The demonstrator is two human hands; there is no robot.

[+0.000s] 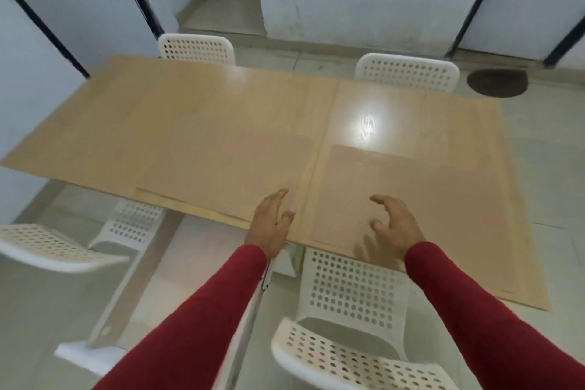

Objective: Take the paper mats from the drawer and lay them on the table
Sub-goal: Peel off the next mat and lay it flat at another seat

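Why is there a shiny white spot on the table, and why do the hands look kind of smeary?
In the head view, the white spot is glare from a light bouncing off the glossy table. The right hand is motion-blurred, with a ghostly smear below its fingers; the left hand is only slightly soft. The wide-angle lens also bends the table edges and the walls.

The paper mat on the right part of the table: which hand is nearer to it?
Right. The right hand is over the near part of the mat; the left hand is beside its left edge, over the bare table.

One table, two paper mats, five white chairs, two hands
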